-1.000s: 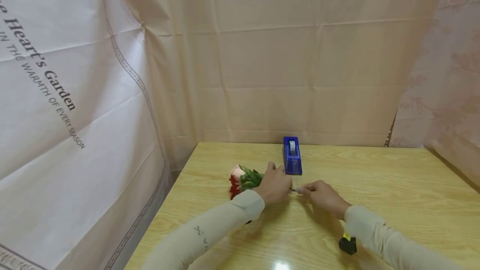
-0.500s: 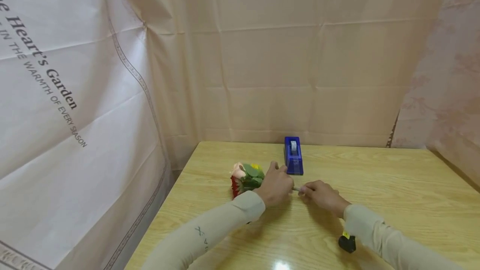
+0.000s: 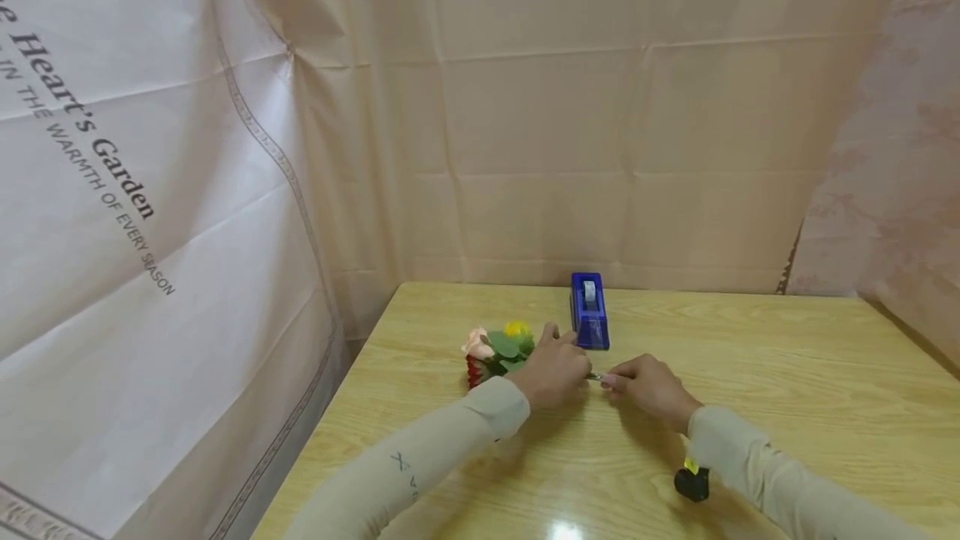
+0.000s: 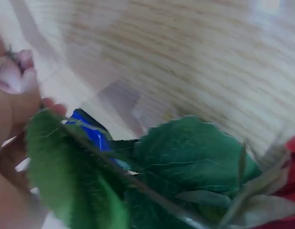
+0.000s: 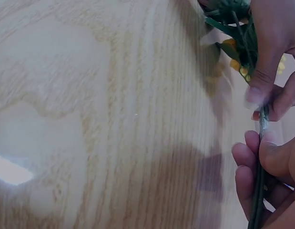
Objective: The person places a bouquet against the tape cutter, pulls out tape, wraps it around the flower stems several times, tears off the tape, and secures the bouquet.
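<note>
Over the surface [image 3: 600, 473], the left hand [image 3: 552, 371] pinches the stems [image 5: 259, 191] of the flower bunch [image 3: 502, 347]; the right hand [image 3: 651, 390] grips them farther down. If the 2 hands twist unevenly, the apparent clear tape [image 5: 264, 122] between could crease, letting stems slip.

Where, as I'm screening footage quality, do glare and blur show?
Head: a small glare spot on the table at the bottom edge; left wrist: glare at top right, leaves looking soft; right wrist: glare at the left edge, stems fairly clear.

Flowers [image 3: 477, 344] red, peach, yellow; leaves [image 4: 195, 152] green; tape dispenser [image 3: 591, 328] blue.
</note>
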`<act>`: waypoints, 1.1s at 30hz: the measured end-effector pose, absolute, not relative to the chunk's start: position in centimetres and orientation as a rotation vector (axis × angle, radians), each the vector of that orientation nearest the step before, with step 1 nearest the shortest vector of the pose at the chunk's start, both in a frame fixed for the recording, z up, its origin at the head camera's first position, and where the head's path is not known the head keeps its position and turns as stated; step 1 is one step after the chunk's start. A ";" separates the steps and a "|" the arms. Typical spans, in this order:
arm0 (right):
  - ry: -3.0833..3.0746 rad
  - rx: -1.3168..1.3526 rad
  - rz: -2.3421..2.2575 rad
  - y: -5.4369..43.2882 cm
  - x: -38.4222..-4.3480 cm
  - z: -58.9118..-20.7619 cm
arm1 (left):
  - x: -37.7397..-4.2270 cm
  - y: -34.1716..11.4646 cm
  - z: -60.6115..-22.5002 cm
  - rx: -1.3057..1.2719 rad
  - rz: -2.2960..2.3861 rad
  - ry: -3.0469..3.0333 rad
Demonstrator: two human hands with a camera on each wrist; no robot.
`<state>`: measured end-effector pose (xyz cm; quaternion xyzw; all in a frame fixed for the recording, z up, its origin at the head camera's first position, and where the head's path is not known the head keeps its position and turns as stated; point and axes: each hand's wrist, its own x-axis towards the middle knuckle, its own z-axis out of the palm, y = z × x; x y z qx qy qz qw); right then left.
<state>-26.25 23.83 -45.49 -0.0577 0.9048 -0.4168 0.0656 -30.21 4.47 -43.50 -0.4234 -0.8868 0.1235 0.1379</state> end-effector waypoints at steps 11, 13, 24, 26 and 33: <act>2.805 -0.167 -1.230 23.5 -25.9 -45.3 | -31.9 4.5 -42.4 -1.184 -0.044 -2.989; 2.808 -0.172 -1.225 23.4 -25.9 -45.3 | -31.9 4.5 -42.3 -1.184 -0.051 -2.989; 2.761 -0.122 -1.282 23.6 -26.2 -45.7 | -31.2 4.8 -43.4 -1.201 0.243 -2.637; 2.728 -0.105 -1.305 23.7 -26.2 -45.6 | -31.2 4.7 -43.7 -1.219 0.281 -2.576; 2.678 -0.110 -1.300 23.7 -26.6 -45.5 | -30.9 4.8 -44.1 -1.239 0.466 -2.396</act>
